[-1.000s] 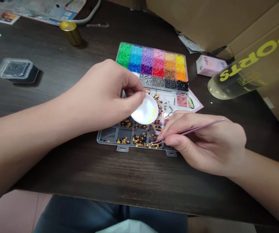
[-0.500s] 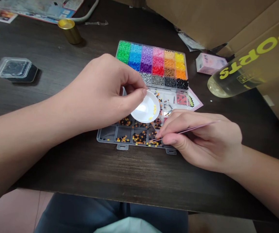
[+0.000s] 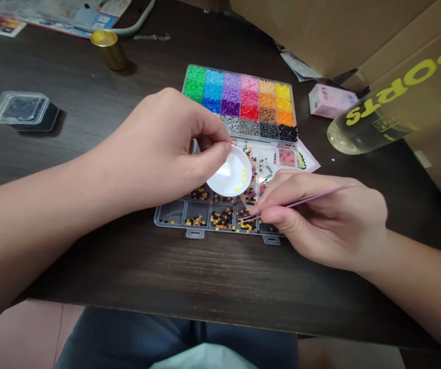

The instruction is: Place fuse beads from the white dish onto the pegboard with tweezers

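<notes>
My left hand [image 3: 185, 143] pinches the rim of a small white dish [image 3: 226, 177] between thumb and fingertips. A few yellow beads [image 3: 242, 178] lie along the dish's right side. My right hand [image 3: 320, 220] is closed on a pair of pinkish tweezers [image 3: 300, 201]. Their tips point left into a front compartment of the clear lid [image 3: 170, 211], where black, orange and yellow beads [image 3: 222, 218] are scattered. I cannot tell whether the tips hold a bead. Behind my hands, the bead box [image 3: 239, 102] shows many colours sorted in compartments.
Right of the box stand a pink-white carton [image 3: 331, 101] and a clear bottle [image 3: 389, 115] with yellow letters, before a large cardboard box [image 3: 312, 36]. A gold cup [image 3: 109, 49] and a lidded black tub [image 3: 26, 110] are at left. Pattern sheets [image 3: 308, 159] lie under the lid's right side.
The tweezers and my right hand have shifted slightly right. The dish has barely moved in my left hand, and the yellow beads sit a little differently in it.
</notes>
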A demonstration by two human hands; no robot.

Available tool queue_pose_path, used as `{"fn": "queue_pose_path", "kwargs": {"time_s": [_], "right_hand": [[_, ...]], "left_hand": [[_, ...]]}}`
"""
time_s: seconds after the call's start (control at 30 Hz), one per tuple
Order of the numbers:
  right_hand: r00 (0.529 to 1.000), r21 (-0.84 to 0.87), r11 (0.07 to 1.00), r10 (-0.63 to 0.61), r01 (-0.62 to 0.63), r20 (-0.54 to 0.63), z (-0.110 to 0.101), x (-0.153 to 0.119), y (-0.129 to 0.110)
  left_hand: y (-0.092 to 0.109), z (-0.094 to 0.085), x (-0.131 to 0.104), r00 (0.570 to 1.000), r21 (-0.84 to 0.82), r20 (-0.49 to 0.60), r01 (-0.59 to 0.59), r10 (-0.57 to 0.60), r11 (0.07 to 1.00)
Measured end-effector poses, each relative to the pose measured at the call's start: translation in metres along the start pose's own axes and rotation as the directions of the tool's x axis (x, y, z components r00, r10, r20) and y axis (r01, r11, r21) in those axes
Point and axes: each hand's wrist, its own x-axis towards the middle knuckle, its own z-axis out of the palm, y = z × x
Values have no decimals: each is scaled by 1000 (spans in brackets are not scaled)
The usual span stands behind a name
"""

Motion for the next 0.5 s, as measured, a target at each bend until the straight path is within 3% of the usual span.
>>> {"fn": "queue_pose_path", "kwargs": {"time_s": [0.17,0.5], "right_hand": [[998,4,998,-69,69,4,-1,0,-1],[999,27,998,-51,51,4,-1,-3,2]], "left_hand": [[2,-1,-2,1000,19,6,13,-13,1000],[2,-1,0,1000,45,3,-1,1,999]]}}
